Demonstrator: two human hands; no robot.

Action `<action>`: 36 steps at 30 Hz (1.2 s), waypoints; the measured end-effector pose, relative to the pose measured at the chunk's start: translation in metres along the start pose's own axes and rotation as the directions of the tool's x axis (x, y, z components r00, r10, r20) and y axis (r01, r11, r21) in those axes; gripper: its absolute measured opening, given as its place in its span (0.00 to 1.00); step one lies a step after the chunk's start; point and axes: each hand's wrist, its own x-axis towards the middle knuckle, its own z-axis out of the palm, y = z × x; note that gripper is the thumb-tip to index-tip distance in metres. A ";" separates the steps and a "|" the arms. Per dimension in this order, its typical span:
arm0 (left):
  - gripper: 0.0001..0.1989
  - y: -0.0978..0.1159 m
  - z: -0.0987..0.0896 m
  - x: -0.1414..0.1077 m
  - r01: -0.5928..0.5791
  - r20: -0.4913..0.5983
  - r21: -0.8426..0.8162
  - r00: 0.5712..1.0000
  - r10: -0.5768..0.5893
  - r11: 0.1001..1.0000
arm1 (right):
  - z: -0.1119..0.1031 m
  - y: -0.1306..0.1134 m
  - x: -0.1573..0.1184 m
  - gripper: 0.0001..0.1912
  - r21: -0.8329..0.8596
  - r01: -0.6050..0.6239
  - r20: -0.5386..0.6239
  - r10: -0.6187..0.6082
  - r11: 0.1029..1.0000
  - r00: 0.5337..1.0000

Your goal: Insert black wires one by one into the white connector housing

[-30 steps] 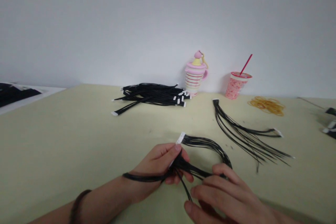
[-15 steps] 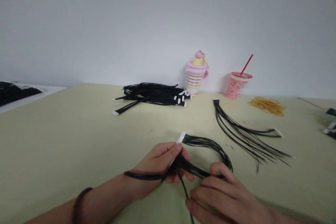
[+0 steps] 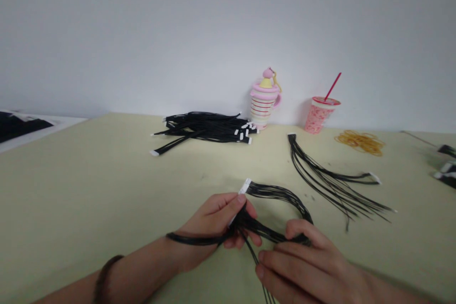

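Note:
A black wire harness [image 3: 281,191] with a white connector [image 3: 244,186] curves between my two hands. My left hand [image 3: 228,216] pinches it at the connector end, thumb on top, and one bundle of wires lies back across that wrist. To the right, my right hand [image 3: 302,263] is closed around the looped part of the wires. A few loose wires [image 3: 252,249] hang down between the hands, passing close to the right fingertips. The palm side of the right hand is hidden.
Behind lies a pile of black harnesses [image 3: 203,127] with white connectors. One more harness [image 3: 320,175] is spread out on the right. A striped pink-lidded cup [image 3: 261,109], a pink cup with a straw [image 3: 318,116] and yellow rubber bands [image 3: 361,142] sit near the wall.
The right fingers have shifted slightly, and the hanging wires now fan into several strands. My left hand keeps its hold on the connector end. The view has moved a little.

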 end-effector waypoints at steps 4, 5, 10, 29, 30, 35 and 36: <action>0.18 0.000 0.001 0.000 0.009 -0.007 0.006 1.000 -0.009 1.000 | 0.006 0.000 -0.001 0.18 0.033 0.004 -0.005 -0.004 0.999 1.000; 0.18 0.000 0.001 0.000 0.014 -0.008 0.008 1.000 -0.014 1.000 | 0.006 0.000 -0.001 0.17 0.041 0.003 -0.016 -0.003 0.999 1.000; 0.19 0.001 0.000 0.000 0.014 -0.012 0.013 1.000 -0.014 1.000 | 0.002 0.001 0.004 0.20 0.019 -0.016 0.011 0.016 1.000 1.000; 0.19 0.000 0.000 0.000 -0.007 0.001 0.004 1.000 0.007 1.000 | 0.014 0.009 0.001 0.12 -0.066 0.143 -0.027 -0.145 0.988 0.989; 0.19 -0.001 -0.001 0.000 -0.019 0.013 0.001 1.000 0.019 1.000 | 0.014 0.009 0.001 0.12 -0.062 0.137 -0.039 -0.140 0.989 0.989; 0.17 -0.002 -0.001 0.001 -0.028 0.040 0.061 0.999 0.026 0.998 | 0.012 0.008 0.000 0.08 0.146 0.028 -0.117 -0.011 0.989 0.993; 0.17 -0.002 -0.001 0.001 -0.023 0.043 0.069 0.999 0.020 0.997 | 0.012 0.009 0.001 0.07 0.219 -0.026 -0.117 0.053 0.975 0.992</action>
